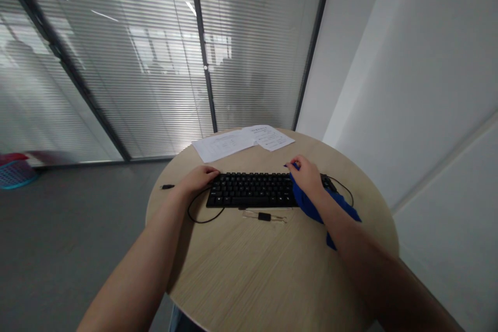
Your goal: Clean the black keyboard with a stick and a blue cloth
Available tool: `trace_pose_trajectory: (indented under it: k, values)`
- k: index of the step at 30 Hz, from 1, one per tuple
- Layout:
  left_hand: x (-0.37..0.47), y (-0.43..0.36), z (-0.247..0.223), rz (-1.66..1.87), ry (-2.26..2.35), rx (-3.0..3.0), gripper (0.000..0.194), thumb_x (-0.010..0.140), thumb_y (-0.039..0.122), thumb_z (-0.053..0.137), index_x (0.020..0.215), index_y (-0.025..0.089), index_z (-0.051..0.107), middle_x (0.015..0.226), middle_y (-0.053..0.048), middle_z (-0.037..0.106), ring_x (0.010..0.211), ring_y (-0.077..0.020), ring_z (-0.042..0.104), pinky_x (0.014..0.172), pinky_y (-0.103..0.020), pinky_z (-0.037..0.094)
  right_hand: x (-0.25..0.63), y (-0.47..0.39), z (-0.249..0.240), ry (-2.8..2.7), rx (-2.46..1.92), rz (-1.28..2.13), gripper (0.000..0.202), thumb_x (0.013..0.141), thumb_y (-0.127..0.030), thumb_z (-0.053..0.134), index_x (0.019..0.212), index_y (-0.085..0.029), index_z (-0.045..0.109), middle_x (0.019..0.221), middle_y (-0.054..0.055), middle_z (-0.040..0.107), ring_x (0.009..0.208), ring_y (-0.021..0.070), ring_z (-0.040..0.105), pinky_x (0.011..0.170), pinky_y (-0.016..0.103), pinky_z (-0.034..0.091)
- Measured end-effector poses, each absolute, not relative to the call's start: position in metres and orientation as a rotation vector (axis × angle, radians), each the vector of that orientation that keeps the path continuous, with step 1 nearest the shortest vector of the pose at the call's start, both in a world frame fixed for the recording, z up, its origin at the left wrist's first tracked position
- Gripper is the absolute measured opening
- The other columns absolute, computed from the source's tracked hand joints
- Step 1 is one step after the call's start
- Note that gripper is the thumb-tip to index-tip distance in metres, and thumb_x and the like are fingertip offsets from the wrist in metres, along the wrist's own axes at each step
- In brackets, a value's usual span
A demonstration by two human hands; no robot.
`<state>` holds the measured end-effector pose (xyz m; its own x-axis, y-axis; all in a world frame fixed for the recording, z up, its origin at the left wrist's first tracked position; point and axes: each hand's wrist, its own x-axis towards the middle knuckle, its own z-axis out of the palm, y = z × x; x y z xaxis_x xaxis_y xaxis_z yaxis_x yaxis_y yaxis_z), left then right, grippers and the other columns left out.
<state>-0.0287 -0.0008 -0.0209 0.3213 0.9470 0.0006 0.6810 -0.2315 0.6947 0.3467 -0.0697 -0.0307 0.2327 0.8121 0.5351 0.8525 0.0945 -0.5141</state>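
Note:
A black keyboard (252, 189) lies flat on the round wooden table (249, 275). At its upper left corner is my left hand (200, 179), its fingertips touching the edge; whether they grip it is hard to make out. My right hand (305, 172) pinches a blue cloth (309, 205) between thumb and fingers. This cloth drapes over the keyboard's right part and spreads under my right forearm. Just in front of the keyboard rests a small wire tool with a black middle (264, 217).
Printed papers (229, 144) lie at the table's far edge. A black cable (204, 222) loops at the left, near a black USB plug (168, 187). Beyond stands a glass partition with blinds (163, 72); a white wall (428, 88) is on the right. A basket (17, 174) sits on the floor.

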Motion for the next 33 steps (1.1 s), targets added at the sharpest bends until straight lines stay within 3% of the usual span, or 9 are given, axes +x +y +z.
trace_pose_trajectory:
  k: [7,11,22,26,33]
  values:
    - [-0.031,0.004,-0.024,0.571,1.447,2.03,0.047,0.078,0.056,0.053,0.091,0.018,0.077,0.09,-0.007,0.078,0.089,-0.028,0.069,0.082,-0.034,0.049,0.334,-0.066,-0.045,-1.955,-1.533,0.063,0.015,0.089,-0.028,0.062,0.095,-0.021,0.073,0.089,0.005,0.073,0.085,0.0201,0.064,0.08,0.031,0.045]
    - [-0.031,0.004,-0.025,0.575,1.452,2.032,0.046,0.078,0.055,0.052,0.091,0.018,0.077,0.092,-0.007,0.078,0.09,-0.0279,0.069,0.083,-0.034,0.049,0.336,-0.067,-0.044,-1.925,-1.59,0.025,0.036,0.081,-0.016,0.059,0.115,-0.019,0.071,0.087,0.005,0.071,0.082,0.0198,0.062,0.079,0.03,0.044]
    - [-0.027,0.0,-0.02,0.565,1.454,2.051,0.044,0.078,0.053,0.05,0.088,0.019,0.077,0.09,-0.007,0.078,0.088,-0.0275,0.07,0.082,-0.034,0.05,0.338,-0.064,-0.05,-1.774,-1.741,-0.124,0.011,0.087,-0.028,0.059,0.088,-0.022,0.069,0.08,0.004,0.067,0.077,0.0214,0.059,0.073,0.032,0.041]
    - [-0.028,-0.001,-0.019,0.554,1.46,2.058,0.045,0.077,0.053,0.051,0.091,0.018,0.077,0.093,-0.007,0.078,0.09,-0.0272,0.069,0.084,-0.034,0.049,0.339,-0.062,-0.05,-1.795,-1.599,-0.282,0.01,0.089,-0.028,0.059,0.083,-0.021,0.062,0.091,0.008,0.066,0.091,0.0244,0.057,0.083,0.035,0.042]
    - [-0.029,0.001,-0.021,0.576,1.446,2.065,0.046,0.076,0.053,0.052,0.091,0.018,0.078,0.093,-0.008,0.078,0.09,-0.0281,0.069,0.085,-0.035,0.049,0.334,-0.067,-0.043,-1.817,-1.596,-0.236,0.011,0.089,-0.027,0.058,0.079,-0.021,0.06,0.086,0.008,0.066,0.087,0.0245,0.057,0.082,0.035,0.042]
